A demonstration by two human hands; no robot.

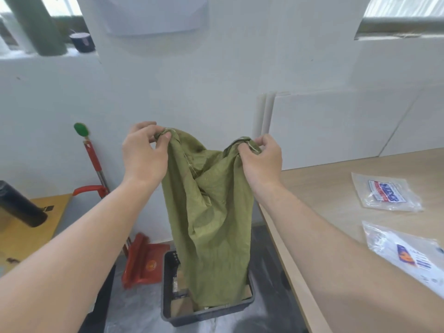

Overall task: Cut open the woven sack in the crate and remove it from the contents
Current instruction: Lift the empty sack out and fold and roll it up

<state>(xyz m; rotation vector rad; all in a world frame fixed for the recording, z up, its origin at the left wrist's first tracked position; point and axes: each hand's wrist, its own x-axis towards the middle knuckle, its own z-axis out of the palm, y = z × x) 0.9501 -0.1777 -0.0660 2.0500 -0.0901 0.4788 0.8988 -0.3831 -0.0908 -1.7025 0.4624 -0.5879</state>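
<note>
An olive-green woven sack (pixel 211 212) hangs upright, stretched tall above a dark plastic crate (pixel 206 314) on the floor. My left hand (pixel 144 152) pinches the sack's upper left corner and my right hand (pixel 260 159) pinches its upper right corner, both at chest height. The sack's lower end still dips into the crate. Brown cardboard packages (pixel 180 287) show in the crate beside and under the sack. No cutting tool is in view.
A light wooden table (pixel 336 195) runs along the right, holding two clear plastic bags (pixel 386 194) (pixel 408 253). A red dustpan (pixel 144 263) and a red-handled broom (pixel 92 155) lean at the wall left. A black bottle (pixel 19 205) lies on a yellow surface.
</note>
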